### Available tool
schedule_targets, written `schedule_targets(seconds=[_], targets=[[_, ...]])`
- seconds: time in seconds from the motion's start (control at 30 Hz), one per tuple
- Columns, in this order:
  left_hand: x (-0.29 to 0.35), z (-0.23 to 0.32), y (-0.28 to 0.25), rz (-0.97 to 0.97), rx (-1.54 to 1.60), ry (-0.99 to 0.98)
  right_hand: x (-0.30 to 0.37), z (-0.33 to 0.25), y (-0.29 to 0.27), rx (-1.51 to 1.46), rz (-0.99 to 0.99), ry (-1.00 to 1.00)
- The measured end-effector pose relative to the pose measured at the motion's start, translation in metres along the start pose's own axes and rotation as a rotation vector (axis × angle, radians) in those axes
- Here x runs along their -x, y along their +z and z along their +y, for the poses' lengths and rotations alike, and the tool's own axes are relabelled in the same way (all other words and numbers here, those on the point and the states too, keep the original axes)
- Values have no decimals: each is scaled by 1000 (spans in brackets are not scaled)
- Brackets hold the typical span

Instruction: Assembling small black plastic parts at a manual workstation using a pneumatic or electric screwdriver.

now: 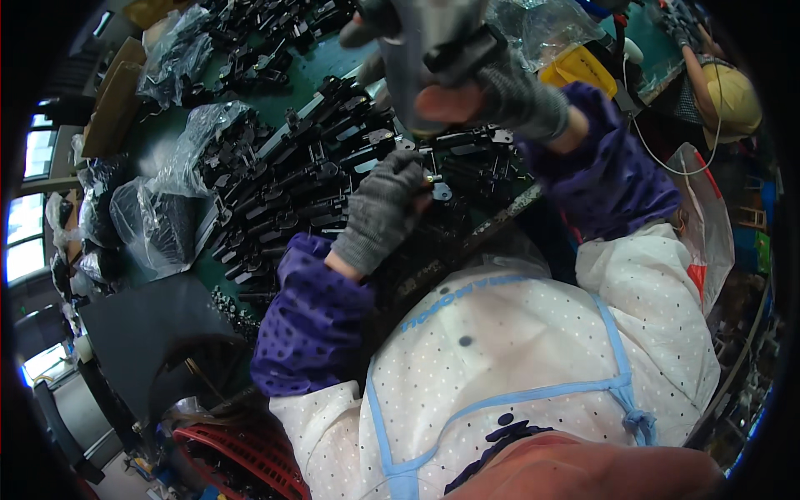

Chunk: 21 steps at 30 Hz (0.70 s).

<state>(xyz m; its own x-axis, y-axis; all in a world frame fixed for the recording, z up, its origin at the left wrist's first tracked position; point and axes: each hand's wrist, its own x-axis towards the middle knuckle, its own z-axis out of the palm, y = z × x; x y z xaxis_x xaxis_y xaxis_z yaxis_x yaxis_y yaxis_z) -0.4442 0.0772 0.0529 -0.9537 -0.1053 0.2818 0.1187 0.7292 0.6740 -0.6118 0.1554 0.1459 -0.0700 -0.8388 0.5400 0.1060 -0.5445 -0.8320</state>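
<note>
My right hand [500,96], in a grey glove with bare fingertips, is wrapped round a grey hand-held power tool [429,42]. The tool is close to the camera and blurred, its rounded lower end above the parts on the bench. Below and to its left, my left hand [383,204], gloved alike, has its fingers drawn together at the near edge of the parts. A small brass-coloured piece and a silver metal plate [442,192] show beside its fingertips. What those fingers grip is hidden. Long black metal parts [292,175] lie in rows left of my hands.
Clear plastic bags [158,221] lie on the green bench [325,60] at the left. A yellow container [581,71] stands beyond my right wrist. A red basket [242,450] is at the lower left. Another person in a yellow cap [733,100] works at the far right.
</note>
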Motion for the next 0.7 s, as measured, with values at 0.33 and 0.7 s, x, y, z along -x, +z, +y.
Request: schedule_targets(seconds=[0.33, 0.7], targets=[[20, 27, -1, -262, -402, 149, 112, 50, -116, 1784, -5, 693], [23, -120, -168, 375, -520, -472, 90, 42, -105, 1850, -64, 1055]])
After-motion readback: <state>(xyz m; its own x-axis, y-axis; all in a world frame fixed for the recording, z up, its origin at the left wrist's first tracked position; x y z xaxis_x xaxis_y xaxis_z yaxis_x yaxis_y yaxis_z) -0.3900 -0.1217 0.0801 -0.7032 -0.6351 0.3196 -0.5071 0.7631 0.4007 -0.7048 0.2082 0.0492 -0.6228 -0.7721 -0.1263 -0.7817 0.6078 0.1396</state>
